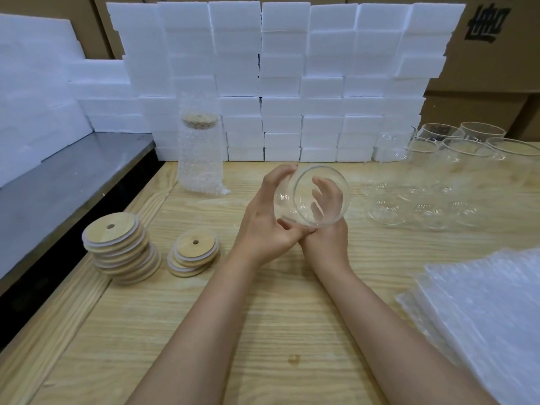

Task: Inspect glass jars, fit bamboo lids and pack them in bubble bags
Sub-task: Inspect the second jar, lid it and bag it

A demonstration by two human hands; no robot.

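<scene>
A clear glass jar [304,182] is held tilted above the middle of the wooden table [280,311], its mouth turned towards me. My left hand [263,226] grips its left side and base. My right hand [328,229] cups it from behind and below, its fingers showing through the glass. Two stacks of round bamboo lids with centre holes lie at the left, a tall stack [119,247] and a low stack [194,254]. One jar with a lid stands in a bubble bag [200,153] at the back. Flat bubble bags [482,311] are piled at the right.
Several empty glass jars [450,176] stand at the back right of the table. A wall of white foam blocks [280,83] lines the far edge, with cardboard boxes behind. A grey metal shelf [67,185] runs along the left side.
</scene>
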